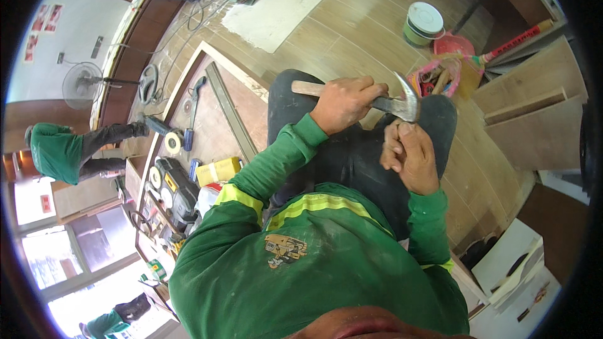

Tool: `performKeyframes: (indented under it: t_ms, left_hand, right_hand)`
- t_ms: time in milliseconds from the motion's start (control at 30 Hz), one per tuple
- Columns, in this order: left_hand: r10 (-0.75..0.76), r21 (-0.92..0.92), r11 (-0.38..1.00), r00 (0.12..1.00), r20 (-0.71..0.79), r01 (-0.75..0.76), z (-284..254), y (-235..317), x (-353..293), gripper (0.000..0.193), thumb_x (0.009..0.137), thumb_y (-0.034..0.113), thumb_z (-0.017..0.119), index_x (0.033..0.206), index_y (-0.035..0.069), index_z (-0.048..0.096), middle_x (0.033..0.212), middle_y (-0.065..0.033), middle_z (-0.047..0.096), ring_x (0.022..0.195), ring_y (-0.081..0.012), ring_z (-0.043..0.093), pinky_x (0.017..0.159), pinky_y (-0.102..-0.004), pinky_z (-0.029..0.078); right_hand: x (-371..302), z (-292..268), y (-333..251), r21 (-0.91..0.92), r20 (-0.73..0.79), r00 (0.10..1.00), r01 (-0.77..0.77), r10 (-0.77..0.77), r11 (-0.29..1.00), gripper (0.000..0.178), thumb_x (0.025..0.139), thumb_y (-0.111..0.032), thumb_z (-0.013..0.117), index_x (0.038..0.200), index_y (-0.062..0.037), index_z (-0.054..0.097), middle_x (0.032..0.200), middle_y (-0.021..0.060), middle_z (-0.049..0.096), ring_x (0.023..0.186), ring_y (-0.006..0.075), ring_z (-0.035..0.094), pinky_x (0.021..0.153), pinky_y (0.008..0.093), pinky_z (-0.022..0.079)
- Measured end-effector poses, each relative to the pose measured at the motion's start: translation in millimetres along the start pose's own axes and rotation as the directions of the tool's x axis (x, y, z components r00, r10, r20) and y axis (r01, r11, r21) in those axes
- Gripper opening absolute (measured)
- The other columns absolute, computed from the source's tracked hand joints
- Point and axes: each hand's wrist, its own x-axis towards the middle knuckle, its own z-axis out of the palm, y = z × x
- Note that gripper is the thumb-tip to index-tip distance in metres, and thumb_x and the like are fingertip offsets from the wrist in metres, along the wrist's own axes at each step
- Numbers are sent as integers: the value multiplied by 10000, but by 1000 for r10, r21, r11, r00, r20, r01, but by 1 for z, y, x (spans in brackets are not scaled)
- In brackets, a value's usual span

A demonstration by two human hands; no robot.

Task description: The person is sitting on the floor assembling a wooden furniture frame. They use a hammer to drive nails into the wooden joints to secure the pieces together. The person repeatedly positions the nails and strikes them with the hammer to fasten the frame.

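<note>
My left hand (345,103) is wrapped around the handle of a claw hammer (402,108). The light wooden end of the handle points left, and the curved metal head lies over my right knee. Just below the head, my right hand (411,154) is closed, thumb and fingers pressed together close to the metal. Anything small pinched there is too hard to make out. Both hands are above my dark-trousered lap.
Beside my left leg lies a framed wooden panel (264,91) with a long metal bar (229,110), a yellow box (218,171) and tools. Ahead are a lidded bucket (424,23) and a pink tool basket (461,75). Boards (534,110) stand right. Other people work at left, near cables.
</note>
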Motion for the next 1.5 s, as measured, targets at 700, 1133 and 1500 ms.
performKeyframes:
  t_ms: [700,1133,1500]
  left_hand:
    - [87,205,974,995,44,-95,-25,26,30,261,863,190,667,1123,181,656,838,-30,587,735,-231,681,630,-403,527]
    - [86,-156,983,995,-58,-94,-4,31,22,326,771,63,726,1074,147,642,828,-59,579,730,-296,665,612,-446,511]
    - [157,-207,958,967,-201,-198,-3,6,11,428,699,38,708,1108,159,668,850,-65,597,716,-307,649,622,-435,506]
  right_hand:
    - [5,-28,9,-772,-138,861,216,-489,598,310,1129,-292,488,948,-42,519,716,49,534,494,153,486,536,343,465]
    - [-21,-7,-4,412,190,973,45,-134,910,370,1111,-389,535,921,-73,498,656,-5,433,431,123,409,473,346,451]
    - [-11,16,13,427,222,972,-29,-74,904,288,1108,-285,546,919,-73,499,655,-4,453,443,100,418,457,326,409]
